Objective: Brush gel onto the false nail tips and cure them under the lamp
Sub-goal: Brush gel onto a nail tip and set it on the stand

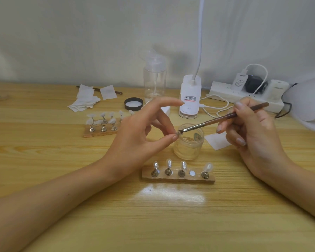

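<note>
I judge we're mid-coat at the table [62, 179]; the next move calls for a light, even stroke. Above the jar [188, 148], at 12 o'clock from the rack [178, 179], my right hand [253, 135] grips the brush [225, 118]. My left hand [140, 135], other fingers spread, pinches the nail tip [177, 134] at the bristles.

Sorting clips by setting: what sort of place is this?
Probably a home nail-art desk rather than a salon: a wooden table with nail tips on small stands, an open gel jar, a brush, and a desk lamp beside a power strip.
</note>
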`<state>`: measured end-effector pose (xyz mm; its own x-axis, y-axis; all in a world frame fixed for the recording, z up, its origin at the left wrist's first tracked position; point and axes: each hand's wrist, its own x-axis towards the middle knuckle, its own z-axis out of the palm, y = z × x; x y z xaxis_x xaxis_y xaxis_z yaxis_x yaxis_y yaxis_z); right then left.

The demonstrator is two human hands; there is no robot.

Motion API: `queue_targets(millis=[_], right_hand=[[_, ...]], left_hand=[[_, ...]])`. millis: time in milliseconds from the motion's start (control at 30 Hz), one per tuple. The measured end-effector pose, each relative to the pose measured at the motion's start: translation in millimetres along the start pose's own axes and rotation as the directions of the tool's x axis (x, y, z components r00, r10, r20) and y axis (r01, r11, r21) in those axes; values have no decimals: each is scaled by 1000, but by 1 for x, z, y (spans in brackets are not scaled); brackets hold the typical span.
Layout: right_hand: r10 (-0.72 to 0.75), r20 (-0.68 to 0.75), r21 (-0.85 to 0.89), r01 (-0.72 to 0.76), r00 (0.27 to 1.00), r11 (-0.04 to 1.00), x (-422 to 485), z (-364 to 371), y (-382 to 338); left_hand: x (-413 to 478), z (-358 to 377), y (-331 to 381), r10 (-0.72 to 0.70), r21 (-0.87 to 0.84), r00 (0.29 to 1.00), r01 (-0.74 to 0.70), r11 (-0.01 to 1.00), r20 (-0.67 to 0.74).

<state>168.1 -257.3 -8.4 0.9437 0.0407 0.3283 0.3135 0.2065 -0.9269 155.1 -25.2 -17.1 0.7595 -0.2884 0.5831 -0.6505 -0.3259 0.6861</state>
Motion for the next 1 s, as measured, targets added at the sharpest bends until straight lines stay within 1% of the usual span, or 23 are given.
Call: queue_targets(millis=[67, 133, 267, 367, 500, 567, 667, 733, 867, 1000], right_hand=[[14, -31, -34, -15, 999, 999, 1, -1, 1], [15, -52, -32, -16, 999, 999, 1, -1, 0], [-33, -10, 35, 34, 999, 999, 0, -1, -1], [-40, 14, -13, 40, 999, 999, -1, 0, 0], [-13, -50, -65, 9, 999, 998, 0, -2, 1], [-27, -58, -30, 26, 998, 999, 0, -2, 0], [-67, -11, 13, 67, 998, 998, -1, -1, -1], [-72, 11, -18, 72, 997, 997, -2, 1, -1], [-40, -40, -86, 37, 998, 996, -1, -1, 0], [-80, -37, -15, 79, 996, 997, -1, -1, -1]], left_hand=[[0, 0, 0, -1, 4, 1000, 1, 1000, 0], [0, 0, 0, 4, 7, 1000, -4, 1000, -1], [1, 0, 0, -2, -5, 1000, 2, 1000, -1], [0, 0, 0, -14, -14, 1000, 14, 1000, 2], [1, 0, -1, -25, -29, 1000, 25, 999, 0], [1, 0, -1, -27, -30, 1000, 27, 999, 1], [1, 1, -1, -32, -27, 1000, 31, 999, -1], [1, 1, -1, -32, -27, 999, 32, 999, -1], [1, 1, 0, -39, -22, 999, 39, 999, -8], [1, 1, 0, -52, -35, 999, 52, 998, -4]])
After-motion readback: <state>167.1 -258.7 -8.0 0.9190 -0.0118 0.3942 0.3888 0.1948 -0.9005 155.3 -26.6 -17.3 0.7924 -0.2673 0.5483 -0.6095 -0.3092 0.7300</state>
